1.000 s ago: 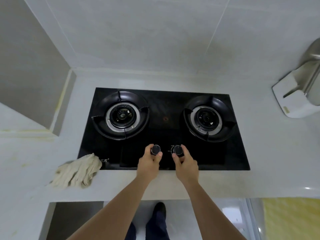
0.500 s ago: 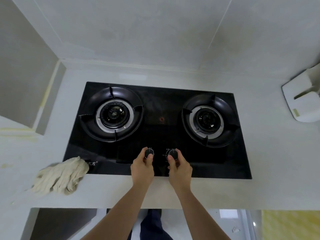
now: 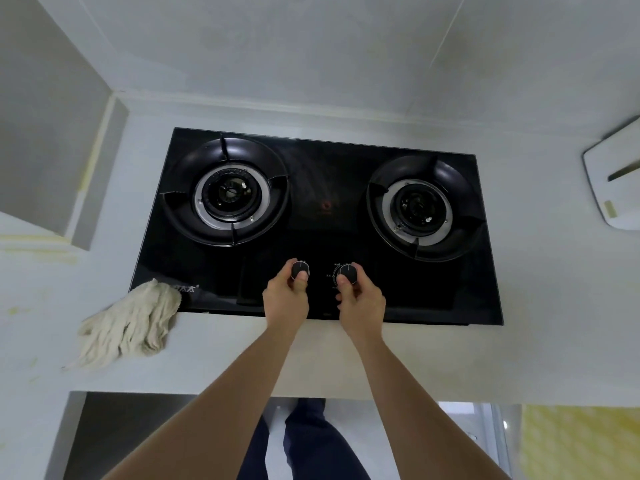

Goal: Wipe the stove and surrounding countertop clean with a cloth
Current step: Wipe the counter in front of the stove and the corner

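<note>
A black glass two-burner stove (image 3: 325, 237) is set into the pale countertop (image 3: 540, 306). Its left burner (image 3: 227, 194) and right burner (image 3: 420, 206) carry no pots. Two round black knobs sit at the front middle. My left hand (image 3: 285, 299) pinches the left knob (image 3: 300, 270) and my right hand (image 3: 362, 301) pinches the right knob (image 3: 347, 273). A crumpled beige cloth (image 3: 133, 322) lies on the counter at the stove's front left corner, overlapping the glass edge, apart from both hands.
A white appliance base (image 3: 609, 188) stands on the counter at the far right. Tiled wall runs behind the stove, and a wall recess sits at the left. The counter's front edge lies just below my wrists; my legs show beneath it.
The view has shifted slightly, so stove and cloth sit a little differently in frame. Both hands stay on the knobs; the cloth has not moved.
</note>
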